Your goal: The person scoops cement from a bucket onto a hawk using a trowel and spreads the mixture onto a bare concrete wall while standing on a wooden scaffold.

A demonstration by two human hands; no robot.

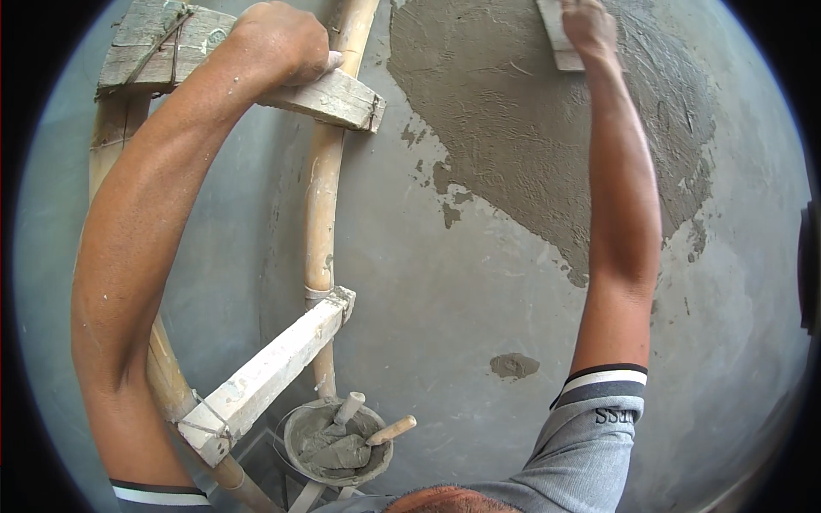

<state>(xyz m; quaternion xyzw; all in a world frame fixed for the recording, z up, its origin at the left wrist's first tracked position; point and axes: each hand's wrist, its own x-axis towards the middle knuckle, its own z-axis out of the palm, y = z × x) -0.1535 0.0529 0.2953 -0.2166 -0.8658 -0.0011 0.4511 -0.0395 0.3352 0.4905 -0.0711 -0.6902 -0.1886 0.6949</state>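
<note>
My left hand (286, 43) is closed around the upper wooden rung (342, 101) of a bamboo ladder, at the upper left. At the top right, my right hand (590, 32) grips a flat, pale plastering float (558, 43). Its face lies against a large patch of wet grey mortar (505, 128) spread over the wall. The float's handle is hidden by my fingers, and part of the float runs out of the picture. Ridges and smears mark the mortar, and its lower edge is ragged.
A lower whitish rung (269, 372) joins the bamboo poles (323, 209). Below it sits a bucket (293, 423) of mortar, holding a trowel with a wooden handle (393, 430) and a second tool handle (350, 408). A small mortar blob (515, 366) shows on the grey surface (436, 299).
</note>
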